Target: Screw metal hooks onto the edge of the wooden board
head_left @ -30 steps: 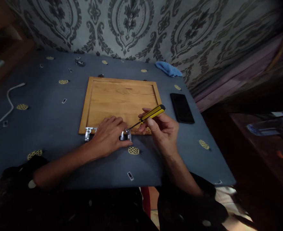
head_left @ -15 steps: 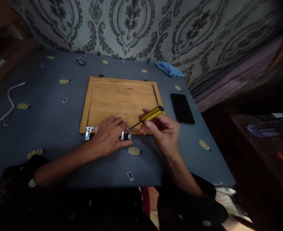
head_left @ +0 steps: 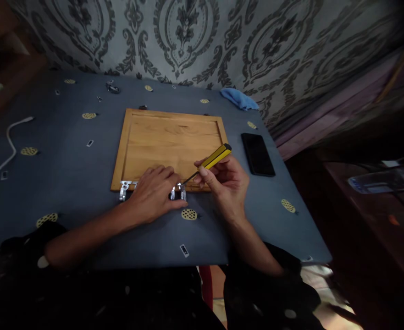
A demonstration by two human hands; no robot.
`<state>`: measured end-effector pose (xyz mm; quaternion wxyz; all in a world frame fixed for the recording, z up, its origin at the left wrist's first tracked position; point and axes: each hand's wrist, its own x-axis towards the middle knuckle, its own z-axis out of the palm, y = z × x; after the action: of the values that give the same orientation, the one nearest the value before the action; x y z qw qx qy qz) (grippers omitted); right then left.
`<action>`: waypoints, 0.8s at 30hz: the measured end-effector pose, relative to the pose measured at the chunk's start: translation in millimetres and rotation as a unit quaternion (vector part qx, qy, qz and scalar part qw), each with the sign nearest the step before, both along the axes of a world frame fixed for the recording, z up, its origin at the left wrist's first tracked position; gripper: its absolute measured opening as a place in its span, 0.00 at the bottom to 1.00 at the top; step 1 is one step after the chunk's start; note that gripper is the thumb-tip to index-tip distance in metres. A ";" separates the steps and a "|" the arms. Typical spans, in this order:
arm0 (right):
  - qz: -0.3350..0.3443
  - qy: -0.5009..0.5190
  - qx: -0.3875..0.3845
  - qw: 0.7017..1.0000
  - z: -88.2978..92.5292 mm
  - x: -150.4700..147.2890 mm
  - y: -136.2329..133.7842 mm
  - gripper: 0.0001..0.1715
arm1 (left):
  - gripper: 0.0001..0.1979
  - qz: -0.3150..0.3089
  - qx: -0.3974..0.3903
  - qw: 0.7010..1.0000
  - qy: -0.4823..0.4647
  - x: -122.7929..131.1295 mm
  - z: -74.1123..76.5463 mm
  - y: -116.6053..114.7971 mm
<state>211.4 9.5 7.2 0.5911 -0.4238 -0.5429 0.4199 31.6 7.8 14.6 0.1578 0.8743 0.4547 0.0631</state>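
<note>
A framed wooden panel point(head_left: 174, 137) lies flat on the blue patterned tablecloth point(head_left: 67, 174). Along its near edge sits a silver metal bracket point(head_left: 124, 188), mostly covered by my left hand point(head_left: 153, 195), which presses down on it with fingers curled over. My right hand point(head_left: 224, 181) grips a yellow-and-black screwdriver point(head_left: 212, 160). Its tip point(head_left: 181, 184) points down-left at the bracket's right end, beside my left fingertips.
A black phone point(head_left: 257, 154) lies right of the panel. A blue cloth point(head_left: 239, 98) sits at the back by the patterned wall. A white cable point(head_left: 9, 146) curls at the left. Small metal parts point(head_left: 112, 88) lie at the back. The table edge drops off at right.
The screwdriver handle has tilted slightly in my right hand, and the view has shifted a little. My left hand stays on the bracket.
</note>
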 end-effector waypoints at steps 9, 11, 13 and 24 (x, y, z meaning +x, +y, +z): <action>-0.025 0.020 0.008 0.999 -0.4 1.9 -1.2 0.21 | 0.23 0.001 -0.010 1.000 0.009 0.6 2.3 1.1; -0.019 0.011 0.004 1.000 -0.6 1.2 -1.6 0.21 | 0.23 0.002 -0.008 1.000 0.006 0.7 2.2 1.0; -0.017 0.002 0.000 1.000 -0.8 0.7 -2.2 0.21 | 0.23 0.000 -0.001 1.000 0.002 0.6 1.5 0.9; 0.035 -0.028 -0.019 0.999 3.3 7.4 -1.6 0.19 | 0.23 0.003 0.026 1.000 -0.004 -0.6 -3.7 0.0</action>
<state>218.8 7.9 10.5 0.5524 -0.4268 -0.5657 0.4389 31.0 7.8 10.9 0.1368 0.8764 0.4549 0.0788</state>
